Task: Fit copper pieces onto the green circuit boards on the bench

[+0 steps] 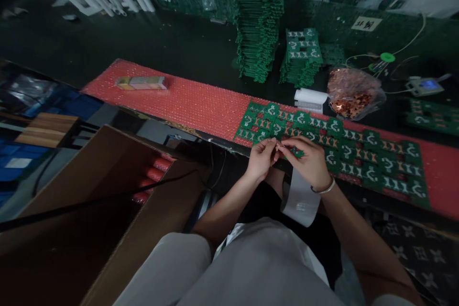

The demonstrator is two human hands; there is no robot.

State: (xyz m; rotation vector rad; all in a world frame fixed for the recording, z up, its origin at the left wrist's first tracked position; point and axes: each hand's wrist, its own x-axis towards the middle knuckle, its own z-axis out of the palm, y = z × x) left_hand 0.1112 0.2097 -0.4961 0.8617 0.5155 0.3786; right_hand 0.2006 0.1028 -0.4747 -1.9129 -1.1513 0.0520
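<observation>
Several green circuit boards [347, 150] lie side by side on a strip of red bubble wrap [193, 105]. At their near edge my left hand [262, 157] and my right hand [309, 161] meet, fingertips pinched together. Between the fingertips is a small copper-coloured piece [278, 146], mostly covered by the fingers. A translucent white sheet [301, 198] hangs below my right hand. Beyond the boards a clear plastic bag [353, 93] holds copper-coloured pieces. A white roll [310, 96] rests beside that bag.
A tall stack of green boards [258, 24] and a shorter stack [301, 57] stand behind the strip. A wrapped block [141, 83] lies on its left part. An open cardboard box [158, 220] with red rolls is at the lower left. A small device [425, 86] sits right.
</observation>
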